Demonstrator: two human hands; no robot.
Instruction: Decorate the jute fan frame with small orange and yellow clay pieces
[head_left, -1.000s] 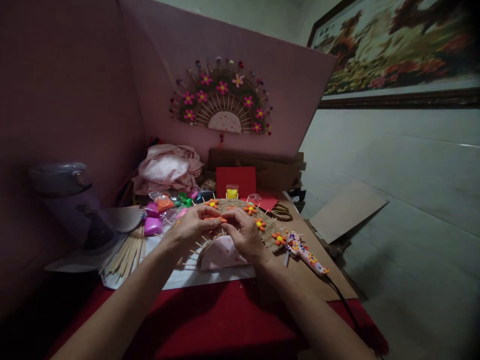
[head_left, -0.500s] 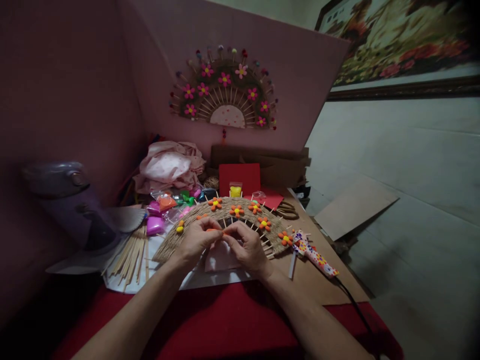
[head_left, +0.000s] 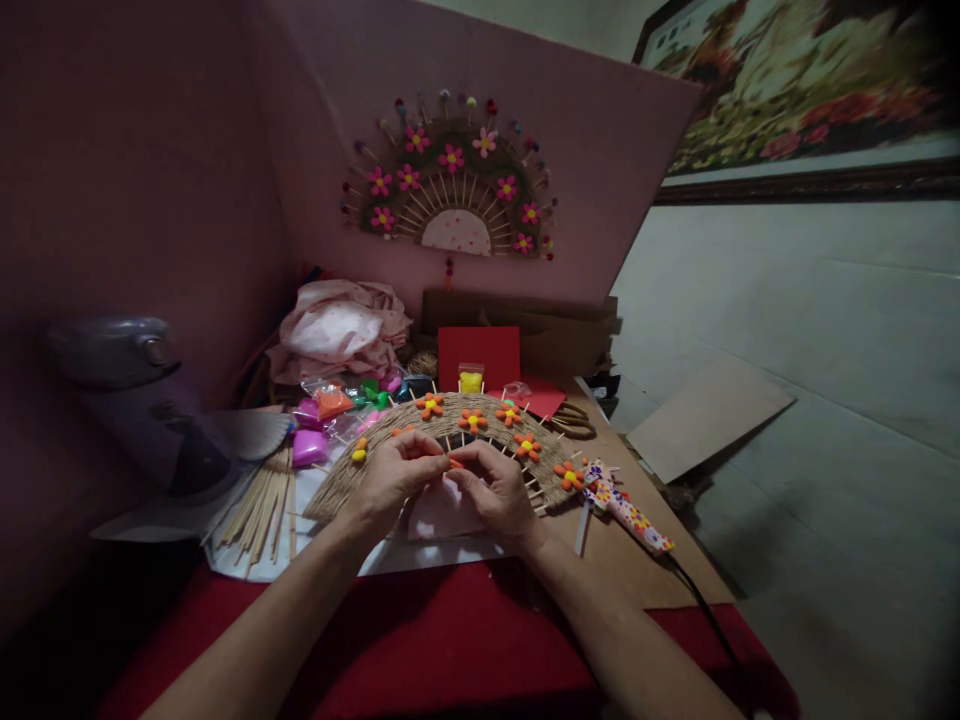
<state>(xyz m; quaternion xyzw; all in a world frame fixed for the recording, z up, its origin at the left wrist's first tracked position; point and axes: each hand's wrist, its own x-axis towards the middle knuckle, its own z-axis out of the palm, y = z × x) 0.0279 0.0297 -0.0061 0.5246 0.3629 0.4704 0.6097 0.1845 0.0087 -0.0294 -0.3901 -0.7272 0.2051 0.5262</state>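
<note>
Over the fan's lower middle, my left hand (head_left: 401, 478) and my right hand (head_left: 491, 490) meet at their fingertips. Both are closed in a pinch on a small piece of orange clay (head_left: 455, 463), mostly covered by the fingers. Beneath them lies a half-round fan (head_left: 405, 412) of twine-wrapped sticks, with a pale cloth-covered base (head_left: 442, 512). Orange clay flowers with yellow centres, such as this flower (head_left: 527, 446), sit along its band. Yellow clay lumps (head_left: 360, 450) are on its left side. My hands hide part of the band and sticks.
A patterned glue gun (head_left: 630, 510) with a black cord lies right, near scissors (head_left: 574, 420). Bagged clay (head_left: 309, 447), thin wooden sticks (head_left: 262, 515) and a bottle (head_left: 150, 420) stand or lie left. Behind are crumpled cloth (head_left: 337, 325), a red box (head_left: 478, 357) and a finished-looking fan (head_left: 450, 185) on a board.
My fingers have shifted slightly around the orange clay; less of it shows at my left fingertips and more at my right. The hands stay in nearly the same place.
</note>
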